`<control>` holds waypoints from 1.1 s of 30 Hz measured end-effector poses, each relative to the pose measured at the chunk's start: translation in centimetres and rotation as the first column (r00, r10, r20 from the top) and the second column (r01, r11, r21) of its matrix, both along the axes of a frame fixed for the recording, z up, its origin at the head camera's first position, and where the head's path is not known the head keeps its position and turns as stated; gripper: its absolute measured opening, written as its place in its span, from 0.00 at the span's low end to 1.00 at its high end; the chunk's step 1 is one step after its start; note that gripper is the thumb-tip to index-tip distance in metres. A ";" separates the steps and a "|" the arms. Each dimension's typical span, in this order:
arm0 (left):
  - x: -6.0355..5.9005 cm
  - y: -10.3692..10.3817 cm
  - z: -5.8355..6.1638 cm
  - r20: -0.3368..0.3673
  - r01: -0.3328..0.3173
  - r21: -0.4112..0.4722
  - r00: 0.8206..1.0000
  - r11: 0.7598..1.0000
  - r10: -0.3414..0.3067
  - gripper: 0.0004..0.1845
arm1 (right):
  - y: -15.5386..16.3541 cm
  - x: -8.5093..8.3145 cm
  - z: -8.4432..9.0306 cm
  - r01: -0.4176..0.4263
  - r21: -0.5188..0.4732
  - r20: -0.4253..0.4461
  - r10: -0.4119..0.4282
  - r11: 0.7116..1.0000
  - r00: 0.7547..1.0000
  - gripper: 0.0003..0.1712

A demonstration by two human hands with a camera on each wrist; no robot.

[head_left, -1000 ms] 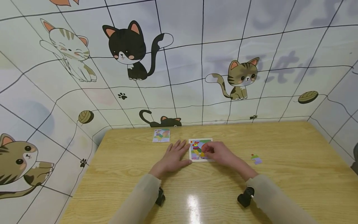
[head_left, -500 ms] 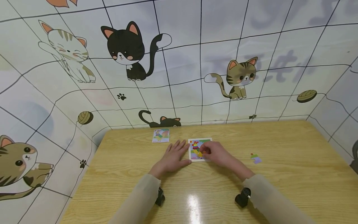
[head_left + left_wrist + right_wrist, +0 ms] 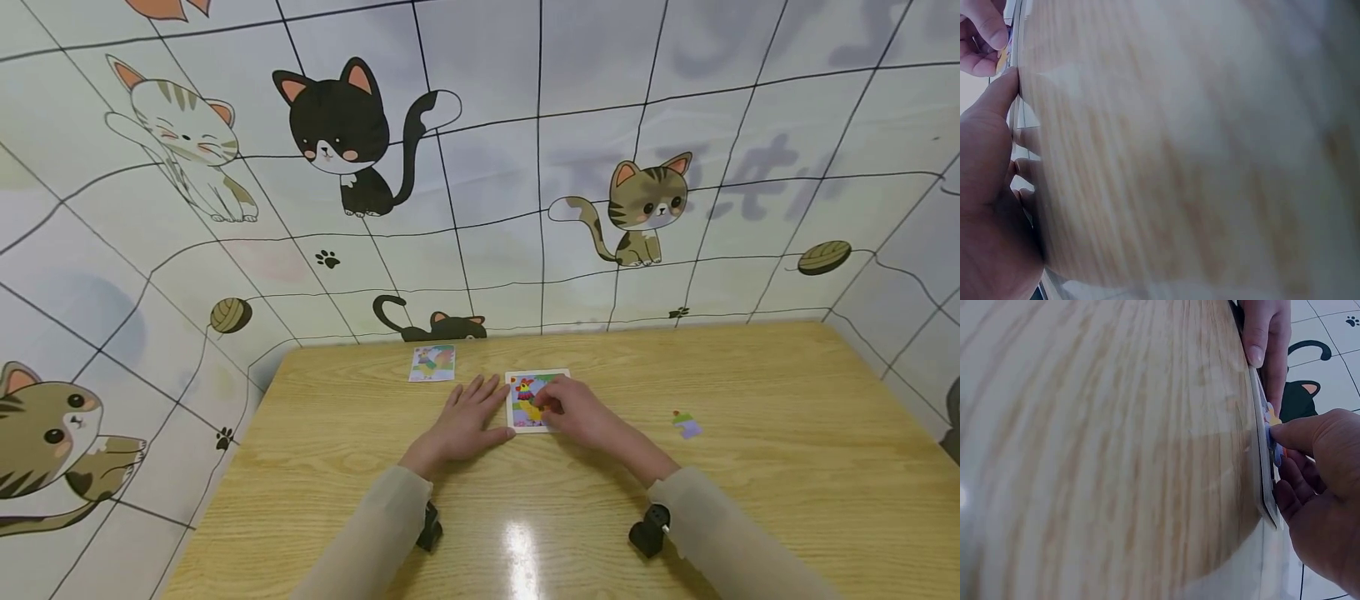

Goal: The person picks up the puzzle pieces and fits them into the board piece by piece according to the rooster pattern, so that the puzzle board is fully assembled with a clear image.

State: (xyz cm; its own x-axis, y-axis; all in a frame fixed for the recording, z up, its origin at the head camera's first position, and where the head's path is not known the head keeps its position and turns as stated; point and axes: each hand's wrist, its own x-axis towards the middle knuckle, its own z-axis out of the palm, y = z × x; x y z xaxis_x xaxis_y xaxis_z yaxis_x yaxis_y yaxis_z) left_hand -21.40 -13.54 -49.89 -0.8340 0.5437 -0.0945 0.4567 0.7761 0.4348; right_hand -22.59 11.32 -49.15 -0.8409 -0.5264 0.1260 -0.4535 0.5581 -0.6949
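Observation:
A small picture puzzle of a colourful bird lies in its white-edged tray (image 3: 538, 372) on the table. My left hand (image 3: 467, 423) rests flat on the table at the tray's left side, fingers spread and thumb at its lower left corner. Over the right half of the tray, my right hand (image 3: 585, 414) pinches a puzzle piece (image 3: 1274, 417) between thumb and curled fingers. In the right wrist view this piece shows yellow, orange and purple, right at the tray's surface. The right hand hides that half of the picture in the head view.
A loose green and purple puzzle piece (image 3: 687, 426) lies to the right of my right hand. A square picture card (image 3: 432, 364) with a paler bird lies at the back left of the wooden table (image 3: 360, 408). A cat-patterned wall covering (image 3: 510, 183) stands behind.
My right hand has shifted slightly left over the puzzle, its fingers dipping closer to the picture's middle. The left hand stays in place beside the tray.

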 end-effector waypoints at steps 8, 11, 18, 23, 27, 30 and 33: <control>-0.1 0.0 -0.5 0.005 0.001 0.009 1.000 1.000 -0.001 0.41 | 0.0 0.1 -0.3 -0.002 0.047 0.000 0.002 0.999 1.000 0.06; -0.3 -0.1 -1.0 -0.002 -0.002 0.013 1.000 1.000 0.002 0.42 | 0.0 0.1 -0.3 -0.003 0.056 0.012 0.002 0.998 1.000 0.06; -0.3 0.0 -0.6 -0.008 0.001 0.017 1.000 1.000 -0.001 0.41 | 0.3 0.1 -0.3 -0.009 0.053 0.000 0.009 0.999 1.000 0.06; 0.0 0.0 0.0 -0.008 0.009 0.003 1.000 1.000 -0.009 0.40 | 0.4 0.1 -0.3 -0.035 0.065 -0.025 0.037 0.997 0.999 0.06; -0.1 0.0 -0.1 -0.015 0.011 -0.010 1.000 1.000 -0.011 0.40 | 0.4 0.1 -0.2 -0.069 0.103 -0.084 0.077 0.992 0.993 0.07; -0.1 0.0 0.0 -0.014 0.008 -0.018 1.000 1.000 -0.009 0.40 | 0.3 0.1 0.0 -0.091 0.143 -0.126 0.109 0.985 0.986 0.07; -0.1 0.0 0.0 -0.010 0.004 -0.020 1.000 1.000 -0.004 0.40 | 0.3 0.1 0.0 -0.102 0.168 -0.149 0.127 0.981 0.981 0.06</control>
